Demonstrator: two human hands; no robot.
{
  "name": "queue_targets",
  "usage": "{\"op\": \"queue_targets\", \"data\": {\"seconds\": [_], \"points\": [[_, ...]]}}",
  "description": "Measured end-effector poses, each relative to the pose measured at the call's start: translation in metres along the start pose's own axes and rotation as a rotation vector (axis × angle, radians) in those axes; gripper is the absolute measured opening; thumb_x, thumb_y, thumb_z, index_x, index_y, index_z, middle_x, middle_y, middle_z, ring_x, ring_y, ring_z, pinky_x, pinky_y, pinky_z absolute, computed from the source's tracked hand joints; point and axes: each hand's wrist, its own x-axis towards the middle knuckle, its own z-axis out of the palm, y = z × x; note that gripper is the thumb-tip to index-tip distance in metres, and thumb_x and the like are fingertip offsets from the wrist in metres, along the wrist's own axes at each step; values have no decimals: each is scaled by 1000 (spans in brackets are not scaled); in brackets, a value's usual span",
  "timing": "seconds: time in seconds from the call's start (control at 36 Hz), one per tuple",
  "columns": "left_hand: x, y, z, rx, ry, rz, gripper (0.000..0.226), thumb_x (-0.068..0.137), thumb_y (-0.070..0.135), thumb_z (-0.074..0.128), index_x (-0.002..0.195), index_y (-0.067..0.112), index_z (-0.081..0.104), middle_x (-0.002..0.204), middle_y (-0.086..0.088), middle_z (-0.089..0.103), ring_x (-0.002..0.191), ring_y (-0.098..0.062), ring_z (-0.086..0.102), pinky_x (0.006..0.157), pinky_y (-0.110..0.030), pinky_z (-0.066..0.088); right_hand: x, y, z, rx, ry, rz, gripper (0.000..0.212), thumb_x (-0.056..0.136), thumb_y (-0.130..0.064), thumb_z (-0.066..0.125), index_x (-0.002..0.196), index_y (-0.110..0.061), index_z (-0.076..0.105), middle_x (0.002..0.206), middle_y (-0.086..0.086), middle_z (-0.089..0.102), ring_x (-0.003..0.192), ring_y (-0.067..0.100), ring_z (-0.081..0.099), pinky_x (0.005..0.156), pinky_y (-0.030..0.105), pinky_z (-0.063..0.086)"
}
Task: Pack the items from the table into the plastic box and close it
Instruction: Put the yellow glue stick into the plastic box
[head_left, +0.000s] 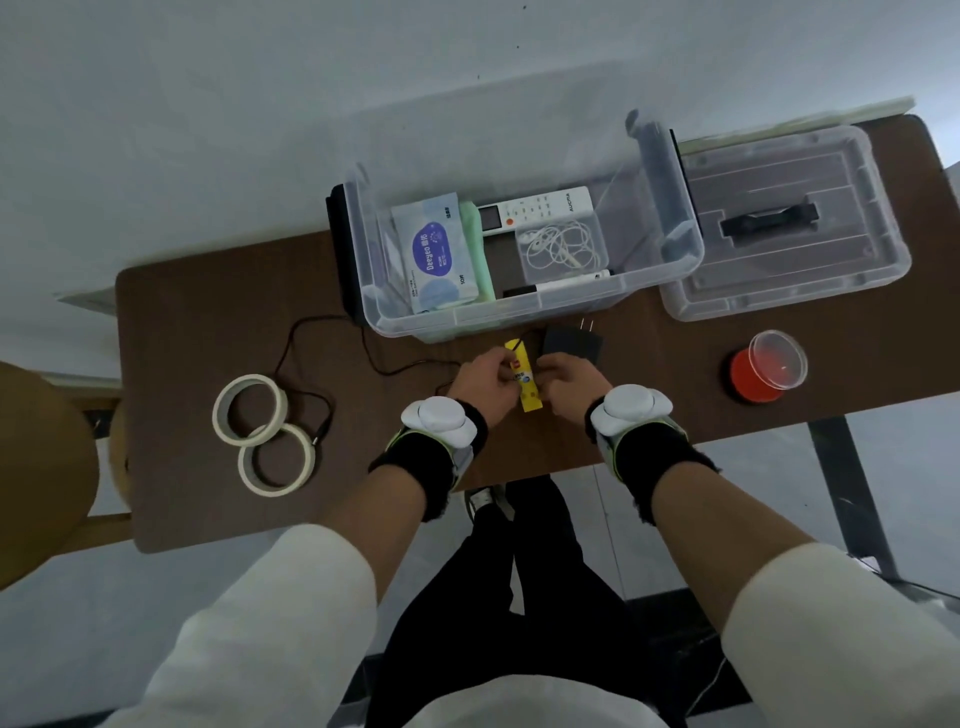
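plastic box (441, 322) is part-filled; your left hand (483, 384) and right hand (571, 387) both pinch the yellow glue stick (530, 397); next, lift it over the wall.

A brown table (197, 322) is seen steeply from above by one head-worn wide-angle camera, close over the near edge, nearly its whole top framed.

1. Clear plastic box (670, 249): open and upright at the counter's (182, 312) far edge, partly filled.
2. Its lid (789, 291) lies flat just to the right.
3. Yellow packet (527, 389), black charger (571, 345), two tape rolls (219, 410) and red tub (756, 382) are outside the box.
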Motion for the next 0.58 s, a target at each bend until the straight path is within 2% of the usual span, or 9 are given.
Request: {"op": "queue_targets", "data": {"seconds": [0.06, 0.17, 0.33, 0.39, 0.5, 0.58], "points": [[1, -1, 0, 30, 8, 4, 39, 84, 10, 58, 123, 9, 58, 109, -11, 68, 103, -28, 62, 90, -36, 50, -1, 0, 1, -3, -22, 9, 48, 91, -7, 49, 138, -12, 46, 130, 19, 57, 103, 37, 59, 89, 45, 51], [1, -4, 1, 90, 37, 10, 37, 87, 13, 55, 123, 8, 61, 113, -15, 67, 106, -33, 60, 86, -33, 47, -2, 0, 6, 9, -31, 25, 54, 91, -6, 47, 144, -15, 39, 125, 20, 60, 106, 41, 59, 91, 51, 51], [2, -9, 4, 116, 4, -17, 36, 86, 20, 64, 119, 5, 63, 106, -16, 69, 101, -33, 62, 81, -35, 48, -4, 2, 14, 33, -75, 26, 60, 89, -5, 52, 146, -15, 36, 106, 24, 66, 100, 38, 62, 86, 43, 51], [1, -12, 5, 132, -8, -36, 38, 86, 24, 65, 119, 5, 62, 103, -16, 69, 99, -33, 63, 80, -35, 51, -6, 4, 17, 30, -90, 33, 60, 89, -6, 54, 146, -15, 37, 107, 24, 66, 100, 37, 63, 86, 43, 52], [-1, -17, 7, 179, -53, -29, 42, 84, 31, 68, 118, 8, 62, 104, -14, 68, 96, -32, 63, 74, -32, 48, -7, 8, 22, 44, -90, 46, 53, 88, -3, 54, 139, -13, 45, 94, 17, 62, 91, 34, 62, 86, 46, 53], [-4, -19, 9, 185, -48, -16, 46, 82, 32, 71, 122, 12, 59, 108, -12, 67, 99, -30, 62, 76, -31, 46, -8, 10, 25, 54, -78, 65, 50, 87, -2, 52, 136, -10, 45, 99, 18, 60, 97, 38, 62, 91, 51, 51]]}}
